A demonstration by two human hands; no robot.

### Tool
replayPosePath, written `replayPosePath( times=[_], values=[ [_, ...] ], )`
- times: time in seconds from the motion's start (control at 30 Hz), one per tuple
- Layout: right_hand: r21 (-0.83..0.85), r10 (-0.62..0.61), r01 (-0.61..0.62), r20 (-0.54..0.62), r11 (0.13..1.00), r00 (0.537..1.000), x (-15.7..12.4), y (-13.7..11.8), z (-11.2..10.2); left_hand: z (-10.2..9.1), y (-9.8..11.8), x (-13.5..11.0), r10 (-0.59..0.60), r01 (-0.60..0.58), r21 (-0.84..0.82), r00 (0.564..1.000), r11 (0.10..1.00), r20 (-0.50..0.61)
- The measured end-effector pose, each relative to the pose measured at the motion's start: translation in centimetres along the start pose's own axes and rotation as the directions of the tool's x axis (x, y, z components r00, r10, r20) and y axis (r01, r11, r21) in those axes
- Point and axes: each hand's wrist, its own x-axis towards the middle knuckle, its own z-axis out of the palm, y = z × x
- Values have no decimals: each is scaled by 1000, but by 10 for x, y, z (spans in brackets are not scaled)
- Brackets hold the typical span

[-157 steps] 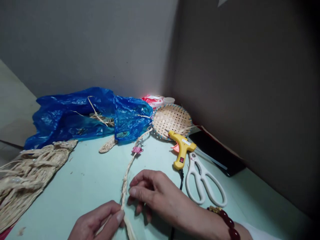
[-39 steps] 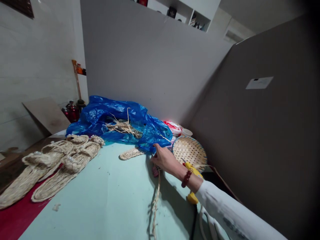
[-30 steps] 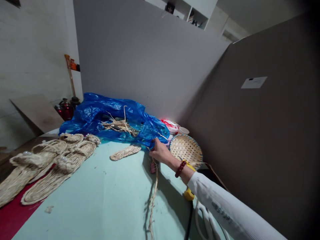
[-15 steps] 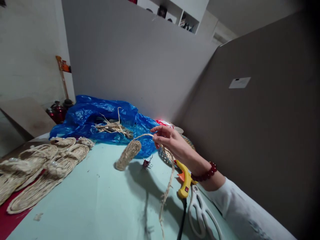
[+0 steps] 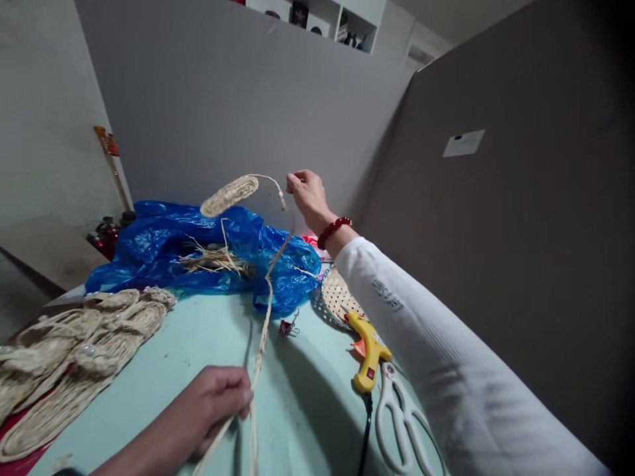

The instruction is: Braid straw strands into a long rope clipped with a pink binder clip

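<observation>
My left hand [image 5: 218, 403] is closed on a braided straw cord [image 5: 265, 324] above the front of the table. Rising from that grip, the cord runs up to a blurred stretch near my right hand [image 5: 308, 195], which is raised high with fingers curled together. Whether the cord passes through those fingers cannot be made out. An oval coiled straw sole [image 5: 231, 196] hangs in the air left of my right hand, over a blue plastic bag [image 5: 159, 241]. A thin straw strand curves from the sole toward my right fingertips.
Woven straw slippers [image 5: 94, 357] lie at the left. A yellow glue gun [image 5: 368, 357], white-handled scissors [image 5: 399, 416] and a woven piece with holes [image 5: 340, 297] sit below my right arm. A binder clip [image 5: 286, 328] lies mid-table. Loose straw [image 5: 215, 259] rests in the bag.
My right hand has risen and moved away from me. The straw sole has swung up off the table area into the air. My left hand has come into view, gripping the cord.
</observation>
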Motion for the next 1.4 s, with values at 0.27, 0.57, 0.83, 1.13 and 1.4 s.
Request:
replayPosePath(
  times=[0.27, 0.57, 0.83, 1.13, 1.4],
  values=[
    [-294, 61, 94, 476, 951, 877, -91, 58, -49, 11, 17, 28, -147, 154, -124, 987, 980, 64],
    [-403, -15, 524, 782, 750, 623, -191, 85, -29, 13, 3, 38, -30, 29, -36, 999, 999, -24],
    [-282, -62, 407, 753, 869, 655, -180, 101, -22, 11, 7, 47, 153, -137, 122, 979, 983, -133],
    [-260, -109, 390, 697, 883, 709, -181, 104, -24, 8, 17, 42, 115, -104, 192, 992, 976, -47],
    [-181, -110, 387, 776, 904, 621, -174, 100, -26, 14, 37, 27, -172, 172, 1, 985, 985, 1]
  ],
)
